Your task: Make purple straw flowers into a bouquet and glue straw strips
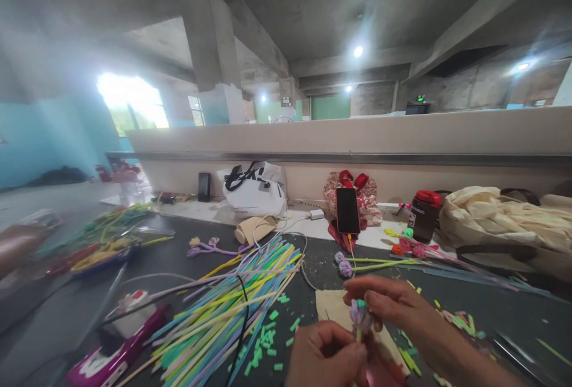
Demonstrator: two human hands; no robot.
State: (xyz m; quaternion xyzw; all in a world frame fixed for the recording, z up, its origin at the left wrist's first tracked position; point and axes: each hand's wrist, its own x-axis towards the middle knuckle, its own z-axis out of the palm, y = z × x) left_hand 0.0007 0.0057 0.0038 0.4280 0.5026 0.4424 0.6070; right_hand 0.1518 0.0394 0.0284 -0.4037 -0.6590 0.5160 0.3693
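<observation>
While my left hand [328,351] pinched the flower [358,313] by its stem [358,334], my right hand [400,306] curved about the lilac head; whether those fingers were closed on it or only resting there, I could not tell. The flower was to the right of the sticks [232,315], above a tan sheet [327,302]. I judged the work to be shaping the head, which called for a firm hold close under it and light fingertip pressure above, since such soft-looking loops would probably crush. Turning the stem, rather than reaching round, seemed the safer way to get at each side.

Much escaped me. The right fingers covered part of the head, the stem's lower end was lost behind the left hand, and a pinkish patch [379,369] below was too blurred to name. Left of the sticks, a purple object [116,354] was smeared; farther left, a forearm [20,250] was cut off at the edge, its hand unclear.
</observation>
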